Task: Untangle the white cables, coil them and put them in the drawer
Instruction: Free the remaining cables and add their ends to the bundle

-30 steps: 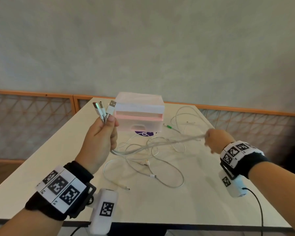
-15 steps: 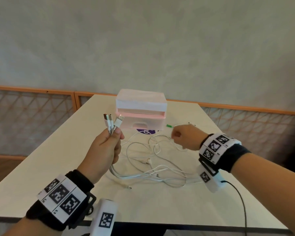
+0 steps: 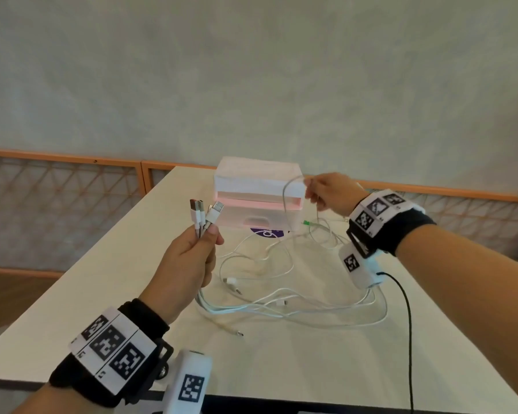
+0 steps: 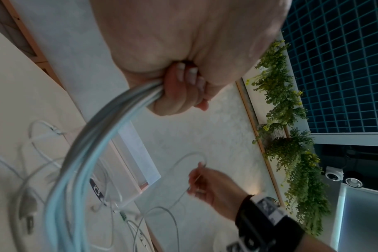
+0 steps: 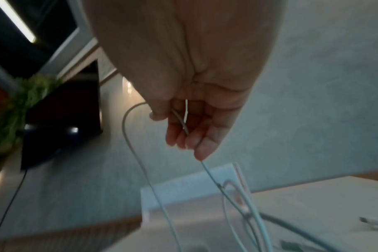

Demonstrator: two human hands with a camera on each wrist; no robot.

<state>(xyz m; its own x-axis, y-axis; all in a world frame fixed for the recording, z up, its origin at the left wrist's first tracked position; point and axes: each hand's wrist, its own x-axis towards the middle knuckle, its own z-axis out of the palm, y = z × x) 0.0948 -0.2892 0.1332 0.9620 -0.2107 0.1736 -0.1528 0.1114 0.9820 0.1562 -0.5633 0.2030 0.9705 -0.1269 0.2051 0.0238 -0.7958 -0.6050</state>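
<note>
My left hand point(image 3: 189, 258) grips a bundle of white cables just below their USB plugs point(image 3: 205, 212), which stick up above the fist. The bundle point(image 4: 93, 153) runs down from that fist point(image 4: 179, 88) to a loose tangle of white cables point(image 3: 281, 297) on the table. My right hand point(image 3: 326, 191) is raised in front of the pink-and-white drawer box point(image 3: 257, 194) and pinches one thin white cable point(image 3: 286, 192), which arcs in a loop from the fingers point(image 5: 183, 129) down to the tangle. The top drawer stands slightly open.
The pale table point(image 3: 102, 294) has edges at the left and near me. A black wire point(image 3: 408, 324) hangs from my right wrist unit over the table's right part. A small green connector point(image 3: 306, 223) lies beside the box. A purple sticker point(image 3: 266, 233) shows under the box's front.
My right hand rose from the table up to the front of the drawer box, lifting one thin cable in a loop. My left hand stayed nearly in place with the plugs.
</note>
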